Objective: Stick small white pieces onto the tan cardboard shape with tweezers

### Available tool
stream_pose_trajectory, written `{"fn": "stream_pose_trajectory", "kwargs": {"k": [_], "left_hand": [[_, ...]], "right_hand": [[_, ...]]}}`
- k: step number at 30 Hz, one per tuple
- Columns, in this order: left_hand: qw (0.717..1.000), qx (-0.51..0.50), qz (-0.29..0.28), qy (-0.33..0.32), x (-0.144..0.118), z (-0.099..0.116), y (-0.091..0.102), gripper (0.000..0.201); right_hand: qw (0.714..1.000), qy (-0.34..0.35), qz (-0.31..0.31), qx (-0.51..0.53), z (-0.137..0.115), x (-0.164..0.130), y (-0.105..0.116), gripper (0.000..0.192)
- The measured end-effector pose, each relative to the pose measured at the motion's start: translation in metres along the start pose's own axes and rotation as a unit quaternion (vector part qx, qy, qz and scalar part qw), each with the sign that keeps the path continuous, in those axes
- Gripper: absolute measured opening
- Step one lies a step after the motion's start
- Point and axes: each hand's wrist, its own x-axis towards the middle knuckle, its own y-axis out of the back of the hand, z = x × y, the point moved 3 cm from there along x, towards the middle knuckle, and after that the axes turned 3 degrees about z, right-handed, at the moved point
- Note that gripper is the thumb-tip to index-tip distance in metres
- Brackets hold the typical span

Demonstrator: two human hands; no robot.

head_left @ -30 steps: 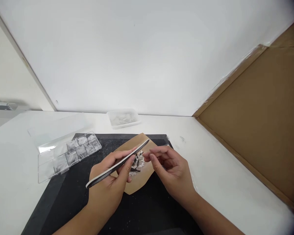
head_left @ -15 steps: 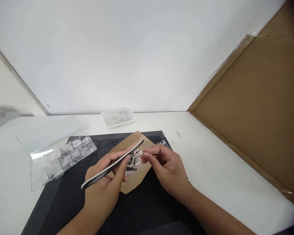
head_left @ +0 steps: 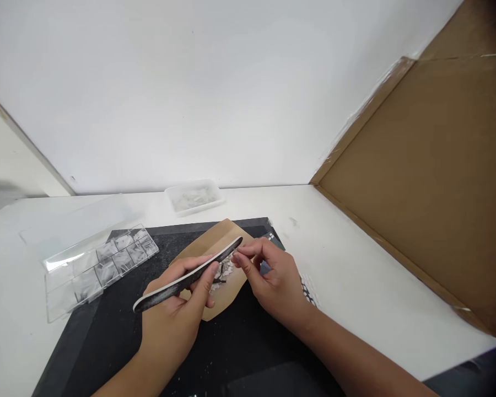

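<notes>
A long black nail file (head_left: 177,286) with white edges lies across my left hand (head_left: 169,320), which is closed on it with the thumb on top. Its far end points up and right. Close to that tip, my right hand (head_left: 281,284) has thumb and forefinger pinched together; whatever is between them is too small to make out. Under both hands lies a brown paper sheet (head_left: 225,229), bearing a heap of white and dark scraps (head_left: 225,272) partly covered by my fingers.
The paper rests on a black mat (head_left: 107,331) on the white table (head_left: 372,292). At left is a clear divided case (head_left: 103,270) with whitish pieces in its compartments. A translucent tub (head_left: 194,198) stands by the wall. A cardboard panel (head_left: 430,182) rises at right.
The nail file has turned so more of its black face shows. My right fingertips have come closer to its tip. The whole view has shifted slightly.
</notes>
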Motion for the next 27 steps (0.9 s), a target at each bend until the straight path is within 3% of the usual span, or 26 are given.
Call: {"fn": "stream_pose_trajectory", "kwargs": {"k": [17,27], "left_hand": [[0.999,-0.033,0.001,0.020,0.001,-0.002,-0.003,0.034],[0.999,-0.035,0.009,0.022,0.002,-0.002,-0.003,0.035]], "right_hand": [[0.992,0.109,0.058,-0.015,-0.009,0.007,0.003,0.005],[0.987,0.150,0.050,0.023,-0.015,0.010,0.010,0.009]]}}
